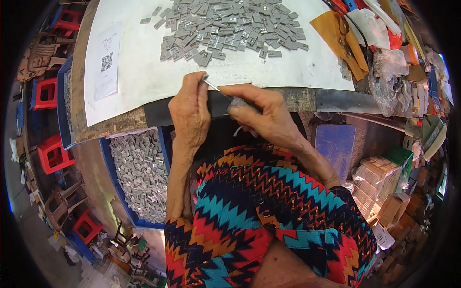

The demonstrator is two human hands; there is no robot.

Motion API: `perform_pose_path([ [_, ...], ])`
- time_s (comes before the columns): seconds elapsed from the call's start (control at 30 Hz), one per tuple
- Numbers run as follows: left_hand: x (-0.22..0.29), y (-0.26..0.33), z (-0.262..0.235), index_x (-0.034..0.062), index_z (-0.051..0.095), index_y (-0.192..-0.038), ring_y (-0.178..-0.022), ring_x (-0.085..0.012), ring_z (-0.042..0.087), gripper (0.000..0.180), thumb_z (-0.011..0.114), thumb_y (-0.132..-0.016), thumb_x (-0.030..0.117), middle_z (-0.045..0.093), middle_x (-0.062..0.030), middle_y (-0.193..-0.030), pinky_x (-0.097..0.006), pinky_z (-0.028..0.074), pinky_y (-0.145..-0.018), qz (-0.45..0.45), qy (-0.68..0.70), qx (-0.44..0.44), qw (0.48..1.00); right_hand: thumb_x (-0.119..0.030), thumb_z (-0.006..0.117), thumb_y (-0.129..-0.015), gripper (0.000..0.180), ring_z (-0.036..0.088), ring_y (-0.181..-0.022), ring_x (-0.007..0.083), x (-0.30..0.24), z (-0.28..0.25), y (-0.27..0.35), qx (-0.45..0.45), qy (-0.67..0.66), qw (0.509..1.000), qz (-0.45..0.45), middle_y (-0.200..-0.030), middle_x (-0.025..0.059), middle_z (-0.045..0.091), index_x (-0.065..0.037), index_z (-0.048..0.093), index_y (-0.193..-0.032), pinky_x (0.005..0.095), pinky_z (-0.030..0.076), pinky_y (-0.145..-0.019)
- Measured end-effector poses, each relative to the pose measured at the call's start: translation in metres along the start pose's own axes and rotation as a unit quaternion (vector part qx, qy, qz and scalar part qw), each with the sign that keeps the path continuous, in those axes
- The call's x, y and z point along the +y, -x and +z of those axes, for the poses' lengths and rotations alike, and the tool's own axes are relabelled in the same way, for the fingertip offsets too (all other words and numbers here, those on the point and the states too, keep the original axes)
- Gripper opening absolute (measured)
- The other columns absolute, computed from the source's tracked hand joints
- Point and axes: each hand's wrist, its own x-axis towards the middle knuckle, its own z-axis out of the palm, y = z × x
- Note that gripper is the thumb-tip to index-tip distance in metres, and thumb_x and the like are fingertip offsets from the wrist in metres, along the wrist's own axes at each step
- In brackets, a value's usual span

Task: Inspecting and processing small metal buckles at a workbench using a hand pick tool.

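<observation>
Grey metal everywhere: a heap of small flat grey rectangular metal pieces [230, 26] lies on the white sheet [144, 72] covering the wooden tabletop [110, 126], well beyond the hands, probably spread flat so single pieces can be picked off.

Left hand [189, 113] sits at the near edge of the tabletop, fingers clenched around a thin silver metal pin-like tool [211, 85] whose tip points toward the other hand. Right hand [259, 113], just beside the left, pinches one small grey metal piece [236, 102] between thumb and forefingers; the piece is mostly hidden by the fingers. Both hands hover over the dark strip along the tabletop edge, close to the body, likely for steadiness on fine work.

Below the tabletop, on the left-hand side, a blue plastic bin [163, 144] holds more of the same grey pieces. Right of the heap: a clutter of plastic bags and packets [384, 62]. Red plastic stools [50, 153] stand left of the tabletop.
</observation>
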Motion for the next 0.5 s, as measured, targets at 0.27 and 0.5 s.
perform_pose_path([
  [0.27,-0.039,0.070,-0.086,0.0061,0.054,-0.111,-0.080,-0.0123,0.053,0.024,0.047,-0.088,0.005,0.057,-0.0071,-0.093,-0.026,0.044,-0.071,-0.202,-0.010,0.083,0.976,-0.008,0.058,-0.082,0.037,0.051,-0.072,0.0068,0.022,0.003,0.005,-0.073,0.051,0.995,-0.036,-0.081,0.0000,0.056,-0.007,0.054,-0.118,0.0218,0.044,-0.064],
  [0.5,-0.112,0.153,-0.141,0.0029,0.059,-0.098,-0.077,-0.0186,0.056,0.017,0.051,-0.088,0.014,0.059,-0.0100,-0.090,-0.030,0.045,-0.066,-0.269,-0.239,0.106,0.927,-0.012,0.058,-0.081,0.034,0.047,-0.070,0.0074,0.014,-0.003,0.009,-0.084,0.023,0.995,0.049,-0.076,0.0014,0.054,-0.003,0.054,-0.113,0.0232,0.041,-0.061],
])
